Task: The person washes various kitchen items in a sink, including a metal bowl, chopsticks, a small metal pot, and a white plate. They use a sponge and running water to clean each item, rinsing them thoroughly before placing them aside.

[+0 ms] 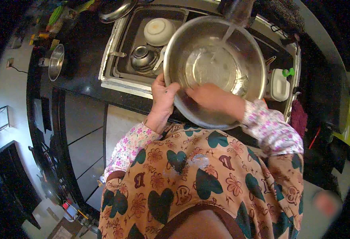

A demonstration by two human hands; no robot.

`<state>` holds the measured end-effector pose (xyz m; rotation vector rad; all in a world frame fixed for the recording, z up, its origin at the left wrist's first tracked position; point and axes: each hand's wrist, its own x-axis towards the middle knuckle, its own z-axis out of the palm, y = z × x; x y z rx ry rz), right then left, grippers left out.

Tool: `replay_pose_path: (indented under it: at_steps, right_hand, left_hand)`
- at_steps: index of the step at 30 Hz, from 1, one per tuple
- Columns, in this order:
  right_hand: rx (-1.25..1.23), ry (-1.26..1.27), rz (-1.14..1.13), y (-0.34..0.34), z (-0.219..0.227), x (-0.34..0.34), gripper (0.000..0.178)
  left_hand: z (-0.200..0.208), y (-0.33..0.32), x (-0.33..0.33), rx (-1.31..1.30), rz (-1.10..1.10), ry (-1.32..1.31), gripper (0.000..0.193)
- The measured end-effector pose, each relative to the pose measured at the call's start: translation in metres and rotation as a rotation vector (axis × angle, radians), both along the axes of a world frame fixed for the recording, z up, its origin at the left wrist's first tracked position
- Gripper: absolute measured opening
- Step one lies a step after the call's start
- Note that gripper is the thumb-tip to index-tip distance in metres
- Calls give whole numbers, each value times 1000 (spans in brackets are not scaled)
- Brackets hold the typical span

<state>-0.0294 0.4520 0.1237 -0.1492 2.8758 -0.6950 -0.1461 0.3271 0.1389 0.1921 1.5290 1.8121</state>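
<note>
A large steel basin (258,59) is tilted over the right part of the sink, and a stream of water (227,35) falls into it. Shallow water lies on its bottom. My left hand (165,95) grips the basin's left rim, thumb on the inside. Inside the basin, my right hand (211,98) reaches across to the near left wall, its fingers curled together against the metal. Whatever those fingers may hold is hidden. Above the basin, a dark tap (238,12) is partly visible.
The left part of the sink (121,65) holds an upturned white bowl (159,32), a small steel bowl (143,57) and a white-handled utensil (160,59). A white bottle with a green cap (279,85) stands at right. Another steel bowl (56,63) sits on the dark counter (79,51).
</note>
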Motion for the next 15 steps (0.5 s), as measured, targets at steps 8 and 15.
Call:
replay_pose_path:
  at_steps: [8, 15]
  right_hand:
    - [451, 2, -567, 117, -37, -1, 14]
    - [-133, -2, -139, 6, 10, -27, 15]
  left_hand:
    - [1, -3, 3, -40, 13, -78, 28]
    - [13, 9, -1, -17, 26, -77, 30]
